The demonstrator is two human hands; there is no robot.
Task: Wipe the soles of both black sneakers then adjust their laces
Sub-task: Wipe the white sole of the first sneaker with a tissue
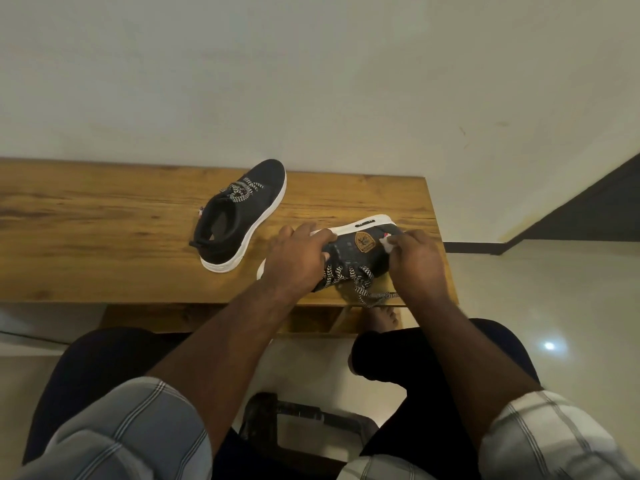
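Observation:
Two black sneakers with white soles are on a wooden table [104, 237]. One sneaker [242, 213] stands upright at the table's middle, its toe pointing to the wall. The other sneaker [360, 251] lies tipped on its side near the front right edge, sole turned away, with an orange patch showing. Its black-and-white laces [363, 285] hang loose over the table edge. My left hand [298, 258] grips its toe end. My right hand [419, 261] is at its heel end and pinches a small white cloth or tissue [387, 244] against the shoe.
A pale wall rises right behind the table. The table's right end [440, 237] stops just beside the held sneaker, with a light tiled floor [554, 289] beyond. My knees and a bare foot [382, 318] are under the front edge.

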